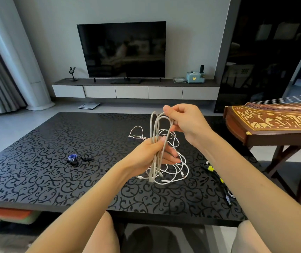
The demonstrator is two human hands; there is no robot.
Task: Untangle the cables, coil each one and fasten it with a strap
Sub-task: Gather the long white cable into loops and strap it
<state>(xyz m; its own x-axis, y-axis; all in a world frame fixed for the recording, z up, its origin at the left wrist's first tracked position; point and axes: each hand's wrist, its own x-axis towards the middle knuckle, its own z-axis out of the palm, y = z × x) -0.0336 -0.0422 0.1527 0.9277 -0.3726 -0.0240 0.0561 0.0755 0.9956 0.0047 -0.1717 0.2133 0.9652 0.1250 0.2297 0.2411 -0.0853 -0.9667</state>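
Note:
A thick off-white cable (155, 128) hangs in long upright loops above the black patterned table (45, 161). My left hand (149, 156) grips the loops near their lower half. My right hand (184, 121) pinches the top of the loops, a little higher and to the right. Under both hands lies a tangle of thin white cables (179, 170) with small plugs showing at the front. Left of the tangle sit the straps (78, 159), one blue and the others black, in a small heap. A black cable with yellow bands (217, 176) lies at the table's right edge.
A wooden zither on a stand (273, 125) is close on the right, beside the table. Behind the table are a TV (122, 50) and a low cabinet. Storage boxes (11, 215) show under the table's left front. My knees are under the near edge.

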